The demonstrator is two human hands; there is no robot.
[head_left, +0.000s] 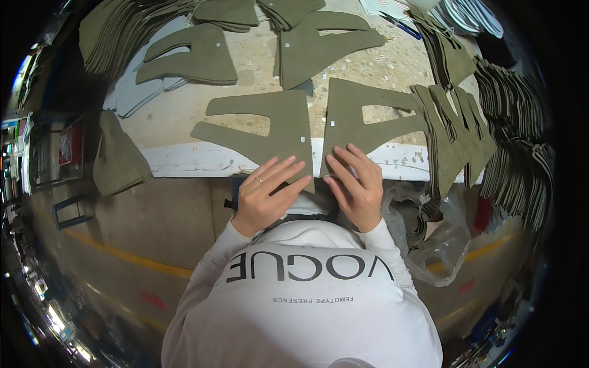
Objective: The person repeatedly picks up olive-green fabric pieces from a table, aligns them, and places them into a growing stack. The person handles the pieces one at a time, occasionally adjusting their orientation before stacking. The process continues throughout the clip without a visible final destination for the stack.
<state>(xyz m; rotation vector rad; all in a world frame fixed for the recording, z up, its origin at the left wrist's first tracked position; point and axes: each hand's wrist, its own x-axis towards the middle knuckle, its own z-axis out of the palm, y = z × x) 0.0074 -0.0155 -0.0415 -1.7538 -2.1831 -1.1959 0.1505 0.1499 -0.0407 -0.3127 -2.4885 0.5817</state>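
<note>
Two flat olive-green cut fabric pieces lie side by side at the table's near edge, with a narrow gap between them. Each has a cut-out slot and a small white sticker. On the lower corner of the left fabric piece (287, 116) rests my left hand (270, 195), fingers apart, a ring on one of them. My right hand (358, 184) lies with spread fingers on the near corner of the right fabric piece (345, 101). Neither hand grips anything. The right piece's outer tips meet a stack of similar olive pieces (451, 159).
Further stacks of olive pieces stand on the pale worn table (261, 52): a left stack (202, 64), a middle stack (307, 52) and a tall far-left pile (116, 37). Blue-handled snips (408, 29) lie at the back right. A clear plastic bag (445, 257) hangs below the right edge.
</note>
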